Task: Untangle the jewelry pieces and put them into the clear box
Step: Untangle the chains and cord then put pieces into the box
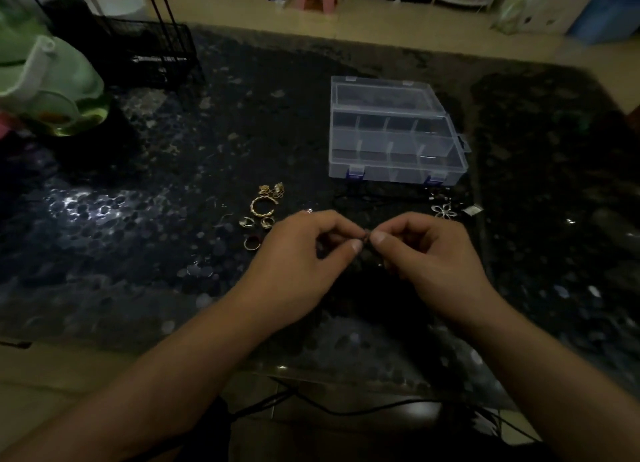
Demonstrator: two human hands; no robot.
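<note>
I see the jewelry spread across the middle of the frame on a dark speckled table (145, 184). Left of centre lies a gold cluster: a twisted open bangle (264, 207), a small tangle of gold chain (272, 189) just above it, and three gold rings (255, 223) below, the lowest one (250, 243) a little apart from the other two. To the right of centre, a silver flower pendant (444, 211) lies just below the front right corner of the clear box (394, 132), with a small silver piece (471, 211) beside it.

The clear box sits in the upper middle right, lid swung open toward the top of the frame, its dividers showing several compartments; I cannot make out anything inside them.

My left hand (301, 253) and right hand (426, 250) meet at centre frame, just below the gold cluster. Each has thumb and forefinger pressed together, the other fingers curled under. Between the two pinches is a small dark piece (365, 239); it is too dim and tiny for me to say what kind of jewelry it is. Both hands sit over the table.

In the upper left stand a green pitcher (52, 80) and a black wire rack (145, 52).
</note>
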